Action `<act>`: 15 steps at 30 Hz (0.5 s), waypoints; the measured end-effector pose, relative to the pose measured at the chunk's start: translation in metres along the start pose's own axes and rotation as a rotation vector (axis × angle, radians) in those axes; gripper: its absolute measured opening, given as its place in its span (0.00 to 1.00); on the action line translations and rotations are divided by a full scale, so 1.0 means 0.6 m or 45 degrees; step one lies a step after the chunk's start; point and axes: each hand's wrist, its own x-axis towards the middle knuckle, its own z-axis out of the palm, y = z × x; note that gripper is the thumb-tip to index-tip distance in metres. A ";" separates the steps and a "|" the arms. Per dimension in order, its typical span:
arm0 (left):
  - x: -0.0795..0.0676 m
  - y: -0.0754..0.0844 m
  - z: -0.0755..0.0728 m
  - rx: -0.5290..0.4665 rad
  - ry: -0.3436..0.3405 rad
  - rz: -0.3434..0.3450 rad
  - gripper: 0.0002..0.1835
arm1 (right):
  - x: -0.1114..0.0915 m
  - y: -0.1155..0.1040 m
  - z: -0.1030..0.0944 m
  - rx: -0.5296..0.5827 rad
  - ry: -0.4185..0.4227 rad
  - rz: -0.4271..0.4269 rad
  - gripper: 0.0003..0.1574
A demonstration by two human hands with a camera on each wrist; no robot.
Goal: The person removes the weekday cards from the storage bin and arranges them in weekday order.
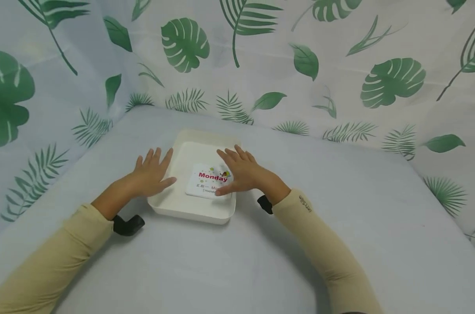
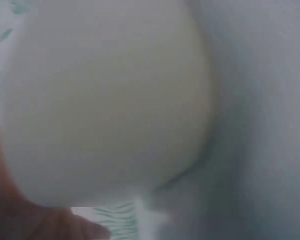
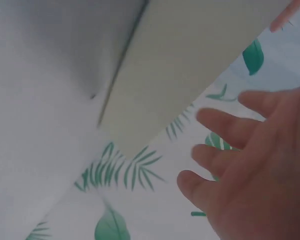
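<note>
A shallow white tray (image 1: 174, 200) stands on the table in the head view. Inside it lies a white card (image 1: 202, 174) printed "Monday" in red, with smaller text and a little coloured picture. My left hand (image 1: 151, 174) hovers at the tray's left side, fingers spread. Over the right side is my right hand (image 1: 243, 172), also with spread fingers, its thumb overlapping the card's lower right part. Neither hand grips anything. The tray's outer wall (image 2: 110, 110) fills much of the left wrist view. In the right wrist view, the right hand (image 3: 255, 155) is beside the tray wall (image 3: 165, 65).
A pale cloth covers the table (image 1: 206, 270). Behind it and to the left hangs a white curtain with green leaf prints (image 1: 261, 69). A black wrist-camera mount (image 1: 129, 225) sits under the left wrist, another (image 1: 265, 204) under the right.
</note>
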 end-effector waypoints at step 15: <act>0.002 -0.024 0.020 -0.220 -0.050 0.058 0.36 | 0.054 -0.025 0.023 -0.076 -0.202 0.029 0.65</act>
